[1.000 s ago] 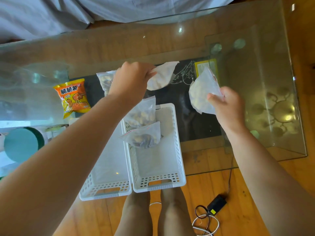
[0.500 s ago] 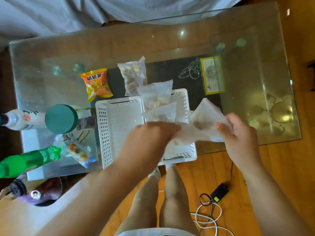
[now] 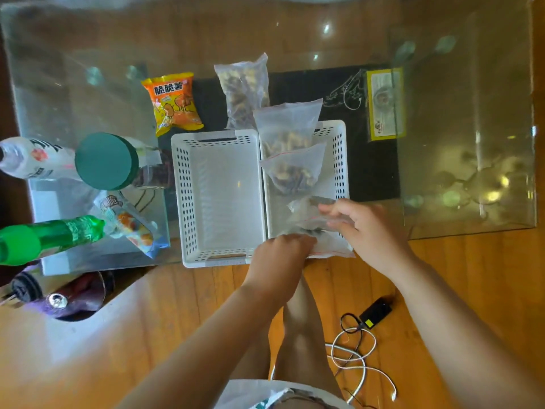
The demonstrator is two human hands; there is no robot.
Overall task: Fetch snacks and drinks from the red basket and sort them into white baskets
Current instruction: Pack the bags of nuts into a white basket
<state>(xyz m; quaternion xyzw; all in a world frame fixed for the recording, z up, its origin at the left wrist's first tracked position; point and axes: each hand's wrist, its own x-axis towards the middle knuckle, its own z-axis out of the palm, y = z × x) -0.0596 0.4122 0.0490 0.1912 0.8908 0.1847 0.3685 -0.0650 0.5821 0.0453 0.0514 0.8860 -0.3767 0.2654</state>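
Both hands, left hand and right hand, pinch a translucent zip bag of dark snacks. It lies flat, long axis left-right, over the right white basket's near end.

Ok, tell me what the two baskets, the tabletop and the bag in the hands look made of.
White baskets: likely rigid matte plastic, moulded walls with punched holes. Tabletop: clear glass, glossy; floor shows through, lights reflect. Bag in left hand and right hand: thin translucent plastic film, crinkled, with a red zip line.
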